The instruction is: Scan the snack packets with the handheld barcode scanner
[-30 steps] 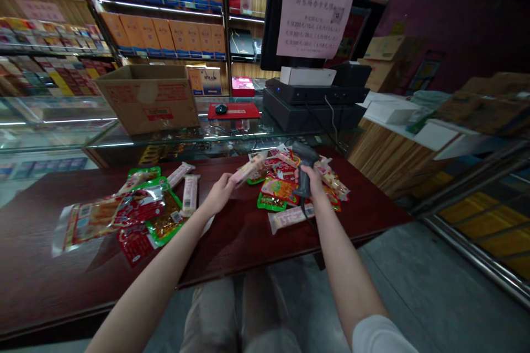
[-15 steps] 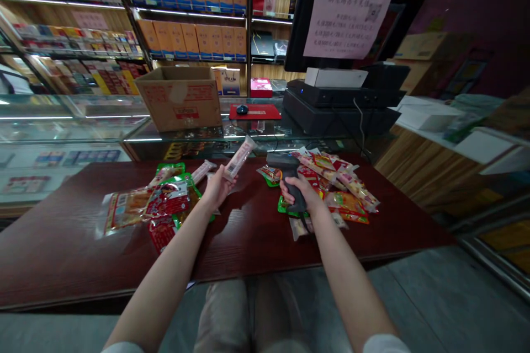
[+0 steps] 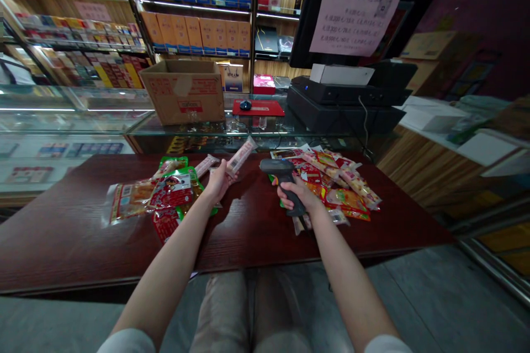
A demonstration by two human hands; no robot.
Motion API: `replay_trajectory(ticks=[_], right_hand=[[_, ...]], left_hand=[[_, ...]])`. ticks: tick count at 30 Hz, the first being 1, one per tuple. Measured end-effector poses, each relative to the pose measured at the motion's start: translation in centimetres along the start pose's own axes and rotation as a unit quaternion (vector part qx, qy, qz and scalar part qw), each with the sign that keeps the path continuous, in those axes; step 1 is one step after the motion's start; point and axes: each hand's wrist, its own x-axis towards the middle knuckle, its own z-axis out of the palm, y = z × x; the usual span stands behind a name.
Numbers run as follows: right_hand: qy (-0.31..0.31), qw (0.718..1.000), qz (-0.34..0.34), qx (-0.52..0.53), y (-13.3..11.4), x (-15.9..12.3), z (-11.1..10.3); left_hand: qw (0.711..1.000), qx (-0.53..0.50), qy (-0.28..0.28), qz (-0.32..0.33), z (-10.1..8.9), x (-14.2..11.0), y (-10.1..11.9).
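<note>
My left hand (image 3: 220,181) is closed on one end of a long, clear-wrapped snack packet (image 3: 242,155) with a barcode label, held tilted above the table. My right hand (image 3: 295,195) wraps round the handle of a dark barcode scanner (image 3: 285,174), whose head points left toward that packet. Beside my left forearm lies a pile of snack packets (image 3: 171,193), red, green and clear, with another slim wrapped packet (image 3: 207,164) behind the hand. A second pile of snack packets (image 3: 342,182) spreads to the right of the scanner, partly hidden by my right hand.
The dark red wooden table (image 3: 244,237) carries both piles. Behind it, a glass counter (image 3: 248,133) bears an open cardboard box (image 3: 184,94), a mouse (image 3: 245,105) on a red mat (image 3: 271,109), and a monitor (image 3: 304,22) above a black cash drawer (image 3: 343,113).
The scanner has moved slightly left and turned more side-on toward the packet in my left hand. My left hand keeps its hold, and the whole view has shifted a little.
</note>
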Motion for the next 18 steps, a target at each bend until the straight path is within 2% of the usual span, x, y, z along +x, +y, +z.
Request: replay_trajectory(ticks=[7,13,16,18], right_hand=[[-0.007,1.000,0.000,-0.003,0.1,-0.1,0.0],[-0.003,1.000,-0.003,0.006,0.0,-0.2,0.0],[0.001,1.000,-0.016,0.013,0.0,-0.4,-0.1],[0.011,0.999,-0.032,0.028,-0.2,-0.5,-0.4]], left_hand=[[0.999,-0.008,0.040,0.008,-0.3,1.3,-0.7],[0.999,0.036,0.015,0.030,-0.1,0.5,-0.5],[0.989,0.125,0.022,0.082,-0.1,-0.1,-0.2],[0.957,0.240,0.038,0.161,-0.4,-0.6,0.4]])
